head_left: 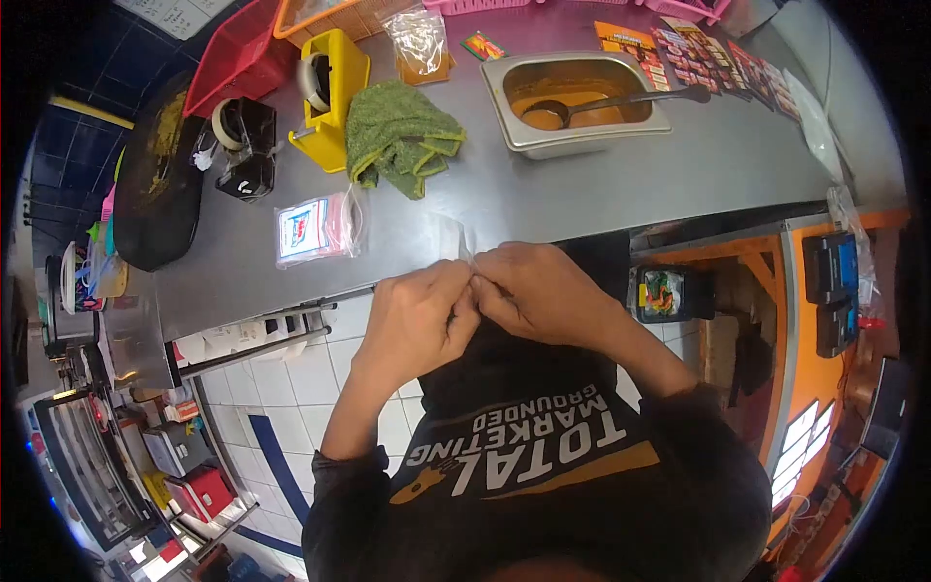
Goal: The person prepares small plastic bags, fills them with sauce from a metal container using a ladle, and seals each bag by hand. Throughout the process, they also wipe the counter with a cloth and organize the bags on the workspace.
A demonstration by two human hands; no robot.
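At the front edge of the steel counter, my left hand (415, 315) and my right hand (541, 289) meet, fingers pinched together. Between them they grip a small clear plastic bag (452, 239), whose upper part sticks out past my fingertips over the counter. The rest of it is hidden by my fingers. To the left lies a pack of plastic bags (312, 231) with a blue and red label. Beyond my hands sits a steel pan (519, 145) of orange-brown sauce, with a ladle (635, 98) resting in it.
A green cloth (398, 136) lies beside a yellow tape dispenser (349, 73). A black tape dispenser (247, 160) and a dark stained pan-like object (155, 184) stand farther left. Printed sachets (693, 63) lie at the back right. The steel counter (553, 199) ends just before my body.
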